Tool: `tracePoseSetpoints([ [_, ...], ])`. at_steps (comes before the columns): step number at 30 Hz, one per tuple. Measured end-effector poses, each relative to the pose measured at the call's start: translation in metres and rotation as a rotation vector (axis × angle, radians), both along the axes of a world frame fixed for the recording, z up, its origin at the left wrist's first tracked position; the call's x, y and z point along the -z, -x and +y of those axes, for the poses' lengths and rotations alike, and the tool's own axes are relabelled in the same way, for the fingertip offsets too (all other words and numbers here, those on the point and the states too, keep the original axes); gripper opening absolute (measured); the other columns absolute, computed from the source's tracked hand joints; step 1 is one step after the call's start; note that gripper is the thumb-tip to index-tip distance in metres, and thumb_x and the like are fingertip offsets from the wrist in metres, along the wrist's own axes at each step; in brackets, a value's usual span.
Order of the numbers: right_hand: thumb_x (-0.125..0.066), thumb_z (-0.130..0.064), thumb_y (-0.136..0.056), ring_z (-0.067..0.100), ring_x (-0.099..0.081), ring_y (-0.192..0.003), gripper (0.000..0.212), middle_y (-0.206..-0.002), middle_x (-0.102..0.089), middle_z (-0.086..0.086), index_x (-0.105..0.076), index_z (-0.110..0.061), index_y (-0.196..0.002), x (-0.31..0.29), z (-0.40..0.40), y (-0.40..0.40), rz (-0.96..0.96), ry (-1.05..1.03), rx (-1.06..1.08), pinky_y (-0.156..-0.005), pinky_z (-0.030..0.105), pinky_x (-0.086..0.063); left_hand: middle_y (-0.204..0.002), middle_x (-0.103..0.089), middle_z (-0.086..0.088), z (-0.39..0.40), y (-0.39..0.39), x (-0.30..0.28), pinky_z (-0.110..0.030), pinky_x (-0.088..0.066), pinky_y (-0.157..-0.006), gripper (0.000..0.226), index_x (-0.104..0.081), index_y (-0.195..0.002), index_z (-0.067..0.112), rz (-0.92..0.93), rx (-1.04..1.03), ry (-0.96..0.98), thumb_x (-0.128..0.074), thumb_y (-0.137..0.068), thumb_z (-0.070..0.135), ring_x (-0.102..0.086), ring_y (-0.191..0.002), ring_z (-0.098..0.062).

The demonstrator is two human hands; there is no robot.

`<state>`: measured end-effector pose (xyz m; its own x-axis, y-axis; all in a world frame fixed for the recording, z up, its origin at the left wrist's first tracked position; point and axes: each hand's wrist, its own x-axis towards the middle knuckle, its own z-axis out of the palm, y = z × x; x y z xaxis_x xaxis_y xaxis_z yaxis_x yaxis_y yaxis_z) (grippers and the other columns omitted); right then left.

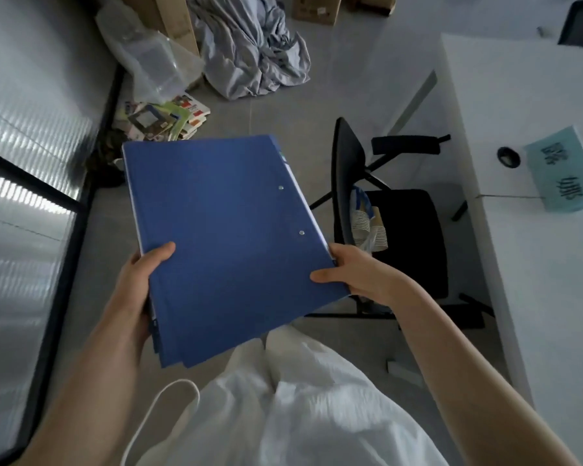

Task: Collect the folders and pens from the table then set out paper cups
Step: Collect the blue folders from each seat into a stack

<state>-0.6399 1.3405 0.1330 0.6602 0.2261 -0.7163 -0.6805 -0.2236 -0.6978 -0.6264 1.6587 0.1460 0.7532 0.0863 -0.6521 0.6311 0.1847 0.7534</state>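
Mid-frame, my left hand and right hand clamp a stack of blue folders by its near corners, thumbs on top; stiff, slick covers look liable to slide, so both edges need gripping.

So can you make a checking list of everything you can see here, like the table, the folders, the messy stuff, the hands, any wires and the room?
Surface: white table at right, holding a teal sign beside a round cable hole.
Job's things: stack of blue folders held in the air; paper cups in a bag on the black chair; pens not seen.
Clutter: crumpled grey cloth, clear plastic bin, booklets and cardboard boxes on the floor.
Grippers: left hand and right hand each grip a near corner of the folders.
Cables: white cord looping by the person's clothes.
Surroundings: grey floor, frosted glass wall at left.
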Motion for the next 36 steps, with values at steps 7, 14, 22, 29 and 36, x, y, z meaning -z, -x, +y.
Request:
tracePoseSetpoints([
  [7,-0.044,-0.048,-0.097,0.020,-0.053,-0.075,0.042,-0.086,-0.055,0.007,-0.063,-0.012,-0.104,0.020,-0.003,-0.074,-0.070,0.150,0.322,-0.070,0.032,-0.046,-0.083,-0.078,0.003,-0.018,-0.110,0.001,-0.034,-0.053,-0.063,0.015,-0.068,-0.101,0.023,0.053,0.097,-0.005,-0.058,-0.092,0.031,-0.074,-0.067,-0.016],
  [14,-0.038,-0.056,-0.097,0.011,-0.070,-0.087,0.048,-0.101,-0.073,-0.007,-0.064,-0.022,-0.119,0.017,-0.009,-0.186,0.050,-0.142,0.536,-0.072,0.025,-0.051,-0.084,-0.078,0.001,-0.044,-0.230,-0.002,-0.029,-0.057,-0.053,0.019,-0.066,-0.105,0.023,0.066,0.230,0.038,-0.056,-0.092,0.030,-0.074,-0.069,-0.017],
  [22,-0.051,-0.055,-0.091,0.021,-0.069,-0.104,0.049,-0.113,-0.073,0.003,-0.068,-0.017,-0.118,-0.001,-0.008,-0.299,0.097,-0.247,0.721,-0.086,0.034,-0.054,-0.091,-0.078,-0.002,-0.061,-0.354,-0.006,-0.037,-0.053,-0.067,0.024,-0.066,-0.108,0.026,0.077,0.326,0.106,-0.050,-0.094,0.038,-0.074,-0.071,-0.019],
  [29,-0.063,-0.050,-0.086,0.019,-0.074,-0.087,0.045,-0.100,-0.076,0.002,-0.065,-0.012,-0.111,0.004,0.016,-0.402,-0.090,-0.029,0.845,-0.071,0.031,-0.058,-0.100,-0.076,-0.007,-0.064,-0.496,-0.004,-0.036,-0.054,-0.065,0.034,-0.067,-0.112,0.024,0.078,0.489,0.103,-0.049,-0.093,0.046,-0.074,-0.074,-0.020],
  [36,-0.058,-0.045,-0.092,0.015,-0.073,-0.084,0.029,-0.099,-0.074,-0.003,-0.061,-0.019,-0.105,-0.014,0.011,-0.485,-0.192,0.028,0.972,-0.073,0.032,-0.058,-0.112,-0.074,-0.007,-0.078,-0.621,-0.014,-0.039,-0.055,-0.074,0.037,-0.064,-0.121,0.022,0.091,0.696,0.131,-0.057,-0.089,0.039,-0.074,-0.091,-0.022],
])
